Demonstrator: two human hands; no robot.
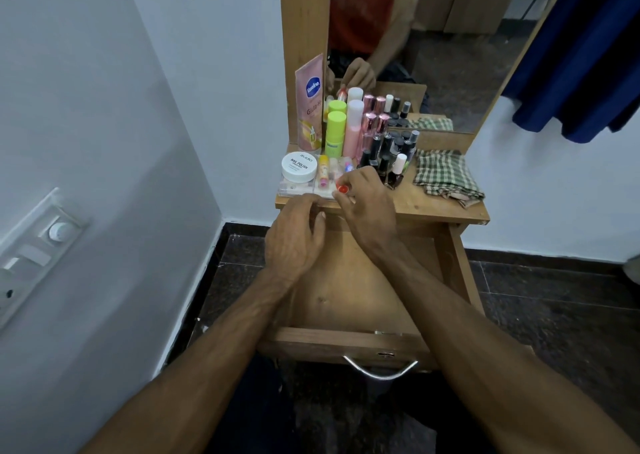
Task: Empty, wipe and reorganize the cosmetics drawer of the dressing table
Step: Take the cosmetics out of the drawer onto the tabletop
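Observation:
The wooden drawer (450, 263) is pulled out, and what shows of its floor is bare. Cosmetics crowd the dressing table top (433, 204): a pink Vaseline tube (309, 104), a green bottle (335, 134), a pink bottle (354, 131), several dark nail polish bottles (391, 156), a white nail polish remover tub (299, 166) and clear flat cases (298, 189). My right hand (367, 208) pinches a small red-tipped item (342, 189) at the top's front edge. My left hand (294, 239) hovers with curled fingers just below that edge, holding nothing visible.
A checked green cloth (443, 176) lies folded on the right of the table top. The mirror (450, 38) stands behind the bottles. A white wall with a switch panel (34, 249) is on the left, a blue garment (588, 55) hangs on the right, and dark floor lies below.

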